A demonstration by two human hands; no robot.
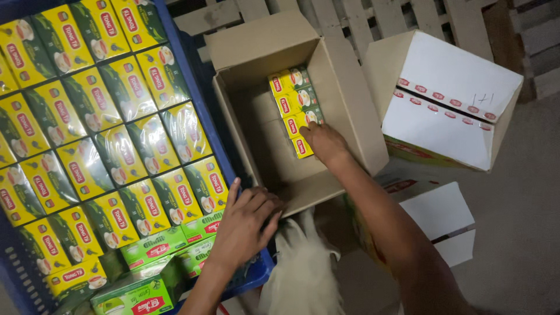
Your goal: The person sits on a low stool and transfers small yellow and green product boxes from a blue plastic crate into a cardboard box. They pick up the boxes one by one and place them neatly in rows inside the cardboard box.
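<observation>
An open brown cardboard box (350, 116) sits in the middle, with a row of yellow-and-green tea packets (293, 100) standing along its right inner wall. My right hand (324, 142) reaches into the box and presses on the nearest packet of that row. My left hand (248, 224) rests palm down with fingers spread on the near edge of a blue plastic crate (207, 111), beside the cardboard box's front flap. The crate holds several rows of shrink-wrapped yellow-and-green tea packets (116, 151).
A sealed white-topped carton (449, 99) stands at the right, another flat carton (434, 219) below it. Green packets (154, 248) lie in the crate's near corner. A crumpled white plastic bag (303, 271) lies between my arms. Wooden pallet slats (361, 17) lie behind.
</observation>
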